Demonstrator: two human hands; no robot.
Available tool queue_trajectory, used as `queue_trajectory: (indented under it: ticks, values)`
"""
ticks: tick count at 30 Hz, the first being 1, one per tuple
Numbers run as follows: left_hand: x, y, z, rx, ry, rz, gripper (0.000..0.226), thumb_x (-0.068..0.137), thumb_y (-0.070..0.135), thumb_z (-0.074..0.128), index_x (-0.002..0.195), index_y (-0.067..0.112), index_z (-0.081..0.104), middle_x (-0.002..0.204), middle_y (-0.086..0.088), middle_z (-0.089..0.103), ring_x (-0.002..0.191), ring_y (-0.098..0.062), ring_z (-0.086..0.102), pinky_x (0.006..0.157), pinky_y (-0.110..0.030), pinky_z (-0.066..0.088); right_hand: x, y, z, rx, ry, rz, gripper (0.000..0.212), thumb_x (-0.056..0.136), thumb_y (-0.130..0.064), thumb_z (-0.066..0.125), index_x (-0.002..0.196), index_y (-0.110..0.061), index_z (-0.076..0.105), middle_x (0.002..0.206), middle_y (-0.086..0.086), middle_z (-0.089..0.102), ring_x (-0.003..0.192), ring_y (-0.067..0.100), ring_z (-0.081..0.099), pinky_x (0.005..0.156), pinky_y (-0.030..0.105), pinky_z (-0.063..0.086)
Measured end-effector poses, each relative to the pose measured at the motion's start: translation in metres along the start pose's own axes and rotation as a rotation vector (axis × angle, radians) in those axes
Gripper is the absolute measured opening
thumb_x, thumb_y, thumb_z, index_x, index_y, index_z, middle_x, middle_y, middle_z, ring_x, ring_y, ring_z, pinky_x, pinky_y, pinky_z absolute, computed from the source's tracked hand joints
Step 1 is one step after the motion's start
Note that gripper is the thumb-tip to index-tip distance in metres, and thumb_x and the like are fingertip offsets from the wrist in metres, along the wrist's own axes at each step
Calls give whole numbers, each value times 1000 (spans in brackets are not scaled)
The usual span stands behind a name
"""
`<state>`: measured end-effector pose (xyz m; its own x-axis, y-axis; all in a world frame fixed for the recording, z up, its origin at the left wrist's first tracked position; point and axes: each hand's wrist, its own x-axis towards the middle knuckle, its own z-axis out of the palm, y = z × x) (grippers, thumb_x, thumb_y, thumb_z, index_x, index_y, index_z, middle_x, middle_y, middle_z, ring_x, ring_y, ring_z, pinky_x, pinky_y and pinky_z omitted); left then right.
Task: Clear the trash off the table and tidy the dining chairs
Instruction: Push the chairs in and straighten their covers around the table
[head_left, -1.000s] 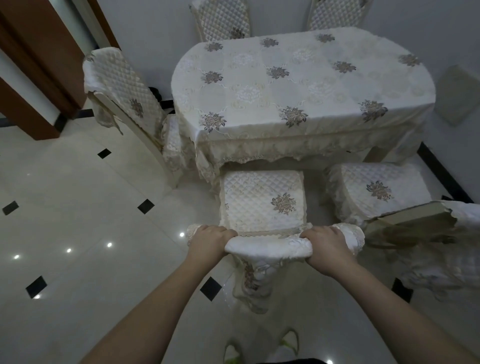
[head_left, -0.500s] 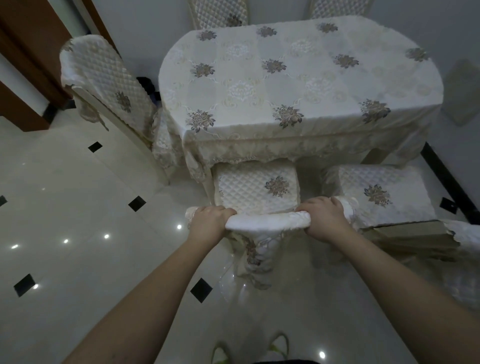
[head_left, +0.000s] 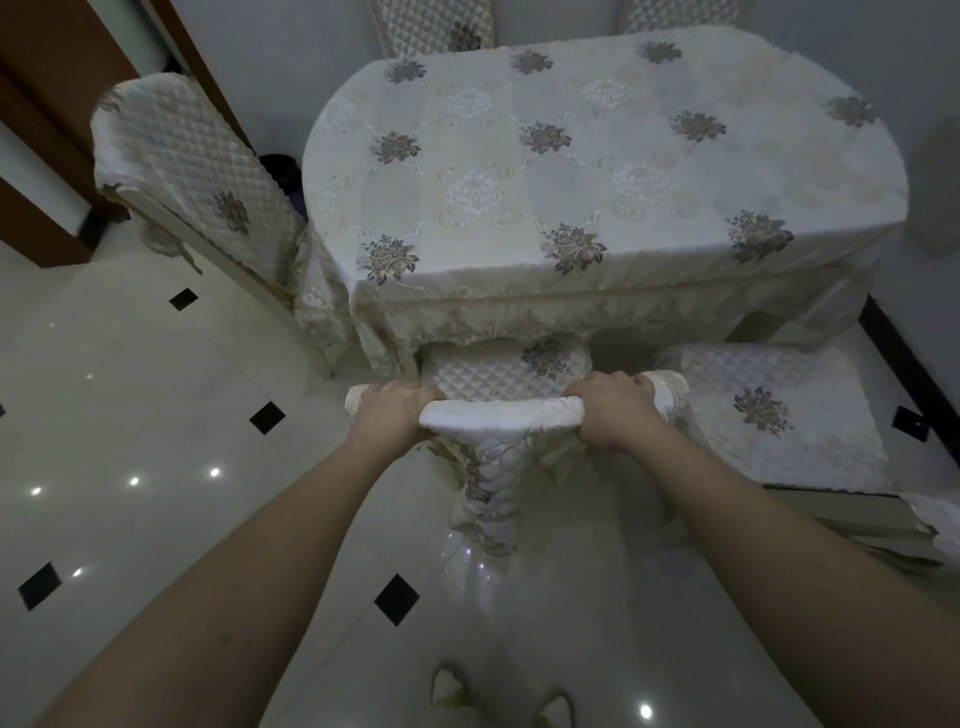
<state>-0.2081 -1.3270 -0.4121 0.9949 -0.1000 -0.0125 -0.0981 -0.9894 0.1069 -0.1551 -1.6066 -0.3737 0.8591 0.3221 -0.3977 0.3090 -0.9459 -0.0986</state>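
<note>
Both hands gripped the top rail of the chair (head_left: 501, 413) in the lower middle of the frame: the left hand (head_left: 392, 413) curled over the rail's left end and the right hand (head_left: 613, 413) curled over its right end, with the padded white rail showing between them. The chair's quilted seat (head_left: 498, 369) sat partly beneath the hanging lace edge of the tablecloth, only its near part and one floral motif in view. The surface (head_left: 597, 171), an oval top under a cream cloth with grey flower clusters, filled the upper centre and right of the frame. A second chair (head_left: 197, 171) stood at the upper left, its quilted back tilted beside the surface's left end. A third chair's seat (head_left: 769, 410) lay at the right, just beside the held chair, clear of the cloth's edge. Two more chair backs (head_left: 436, 26) showed at the top edge behind the surface. The glossy tiled floor (head_left: 156, 415) with small black diamonds spread across the left and bottom.
</note>
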Motion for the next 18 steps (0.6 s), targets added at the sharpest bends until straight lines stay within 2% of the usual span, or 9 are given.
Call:
queue_trajectory:
  ticks: [4, 8, 18]
  values:
    - [22, -6, -4, 11, -48, -10, 15, 72, 36, 73, 78, 23, 67, 75, -2, 66, 75, -27, 63, 64, -31, 44, 19, 0, -10, -5, -18, 10, 40, 78, -33, 59, 116, -43, 59, 118, 0, 57, 113, 29, 51, 104, 50, 29]
    - [39, -16, -4, -22, -31, 42, 27, 74, 37, 72, 99, 27, 70, 92, -1, 69, 89, -28, 63, 68, -32, 39, 39, 0, -17, -29, -37, 42, 38, 78, -33, 58, 115, -40, 58, 121, 2, 55, 114, 31, 50, 106, 50, 28]
    - [67, -32, 1, 19, -107, 75, 39, 76, 37, 70, 114, 32, 62, 107, 1, 64, 102, -26, 58, 78, -36, 42, 64, 4, -24, -80, -25, 58, 38, 76, -34, 60, 113, -42, 58, 120, 1, 55, 111, 29, 53, 100, 45, 34]
